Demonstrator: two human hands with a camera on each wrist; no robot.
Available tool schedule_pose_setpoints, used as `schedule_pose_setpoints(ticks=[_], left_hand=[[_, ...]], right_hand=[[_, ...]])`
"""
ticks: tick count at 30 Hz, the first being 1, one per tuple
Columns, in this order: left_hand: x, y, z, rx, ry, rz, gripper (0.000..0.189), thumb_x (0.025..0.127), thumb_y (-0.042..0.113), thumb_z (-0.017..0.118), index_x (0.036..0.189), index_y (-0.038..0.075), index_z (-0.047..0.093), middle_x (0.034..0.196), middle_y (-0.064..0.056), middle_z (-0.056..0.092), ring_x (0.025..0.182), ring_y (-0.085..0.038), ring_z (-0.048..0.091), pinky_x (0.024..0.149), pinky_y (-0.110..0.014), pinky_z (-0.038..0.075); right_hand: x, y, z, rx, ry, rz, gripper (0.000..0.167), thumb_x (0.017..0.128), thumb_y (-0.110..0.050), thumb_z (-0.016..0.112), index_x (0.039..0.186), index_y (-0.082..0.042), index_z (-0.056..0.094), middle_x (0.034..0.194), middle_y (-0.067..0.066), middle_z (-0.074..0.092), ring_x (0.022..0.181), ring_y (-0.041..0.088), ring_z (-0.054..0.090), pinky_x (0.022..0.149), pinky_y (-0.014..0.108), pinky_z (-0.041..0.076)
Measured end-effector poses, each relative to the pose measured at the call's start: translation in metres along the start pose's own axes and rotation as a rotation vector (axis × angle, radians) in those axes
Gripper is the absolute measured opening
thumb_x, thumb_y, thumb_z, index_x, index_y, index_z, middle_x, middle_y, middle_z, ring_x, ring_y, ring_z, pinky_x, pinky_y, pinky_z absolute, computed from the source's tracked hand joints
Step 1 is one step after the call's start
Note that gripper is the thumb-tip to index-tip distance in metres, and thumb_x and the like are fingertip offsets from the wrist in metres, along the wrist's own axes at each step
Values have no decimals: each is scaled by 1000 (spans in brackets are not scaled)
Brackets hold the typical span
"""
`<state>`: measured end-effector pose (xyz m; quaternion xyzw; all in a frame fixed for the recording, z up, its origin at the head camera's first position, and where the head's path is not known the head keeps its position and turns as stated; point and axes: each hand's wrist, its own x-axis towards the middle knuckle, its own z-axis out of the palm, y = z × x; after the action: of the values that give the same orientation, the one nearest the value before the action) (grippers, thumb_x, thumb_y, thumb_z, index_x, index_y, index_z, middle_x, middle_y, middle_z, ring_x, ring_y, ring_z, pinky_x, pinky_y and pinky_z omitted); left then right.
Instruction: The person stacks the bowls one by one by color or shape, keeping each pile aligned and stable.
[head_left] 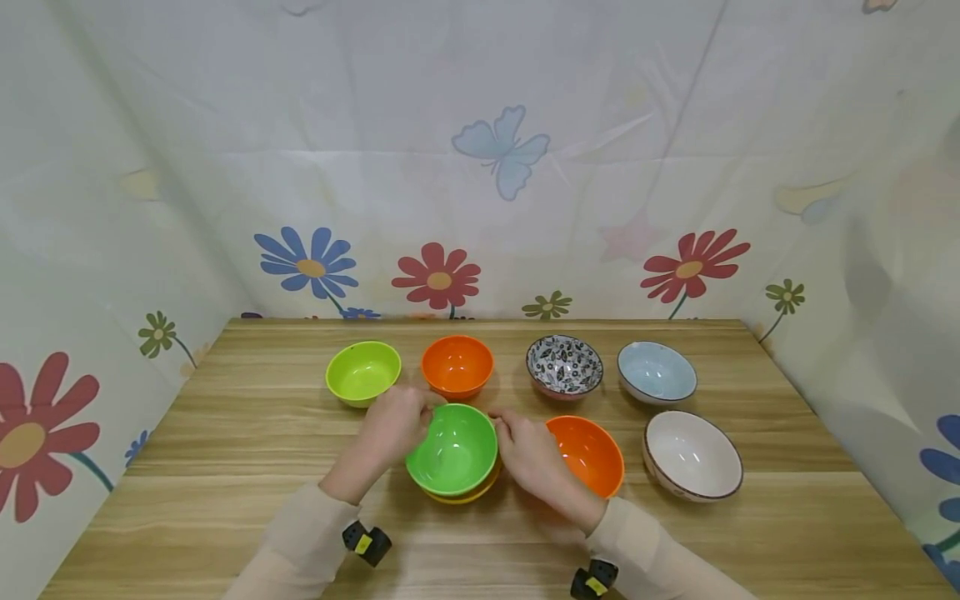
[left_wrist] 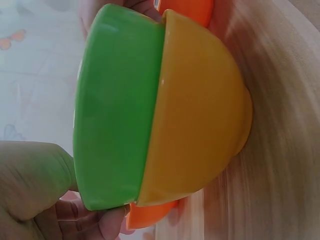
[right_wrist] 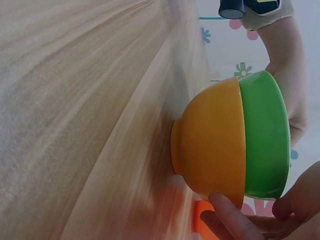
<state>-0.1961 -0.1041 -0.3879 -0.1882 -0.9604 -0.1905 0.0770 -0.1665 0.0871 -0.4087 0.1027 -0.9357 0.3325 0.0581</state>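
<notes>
A green bowl (head_left: 452,450) sits nested inside a yellow-orange bowl (left_wrist: 200,110), whose foot stands on the wooden table. At the far left of the green rim, my left hand (head_left: 399,417) pinches it, thumb on the rim and fingers curled below in the left wrist view. Opposite, my right hand (head_left: 528,450) holds the green bowl's rim with its thumb. One right fingertip (right_wrist: 220,202) touches the side of the yellow-orange bowl in the right wrist view. Most of the yellow-orange bowl is hidden from the head view.
Behind stand a lime bowl (head_left: 363,372), an orange bowl (head_left: 457,367), a black-and-white patterned bowl (head_left: 564,367) and a light blue bowl (head_left: 657,372). Another orange bowl (head_left: 588,458), partly covered by my right hand, and a white brown-rimmed bowl (head_left: 692,457) are on the right. A printed curtain (head_left: 360,108) encloses the table.
</notes>
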Motion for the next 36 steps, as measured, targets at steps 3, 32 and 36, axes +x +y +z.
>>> schedule_pose_setpoints(ticks=[3, 32, 36], left_hand=[[-1, 0, 1, -6, 4, 3, 24, 77, -2, 64, 94, 12, 74, 85, 0, 69, 55, -8, 44, 46, -18, 37], [1, -1, 9, 8, -4, -30, 24, 77, 2, 65, 94, 17, 74, 84, 2, 69, 53, -10, 45, 41, -19, 35], [1, -1, 10, -8, -18, -50, 25, 78, 1, 64, 94, 17, 74, 81, 2, 68, 51, -11, 44, 41, -20, 34]], right_hand=[[0, -1, 0, 7, -8, 19, 27, 95, -16, 44, 109, -4, 65, 103, 12, 68, 91, 29, 64, 78, 46, 53], [-3, -6, 5, -37, -7, -16, 24, 89, -7, 49, 104, -2, 67, 88, 9, 68, 68, 15, 58, 58, 31, 52], [-4, -7, 4, -33, -2, -27, 23, 88, -5, 50, 103, -2, 67, 86, 8, 68, 66, 14, 57, 56, 29, 51]])
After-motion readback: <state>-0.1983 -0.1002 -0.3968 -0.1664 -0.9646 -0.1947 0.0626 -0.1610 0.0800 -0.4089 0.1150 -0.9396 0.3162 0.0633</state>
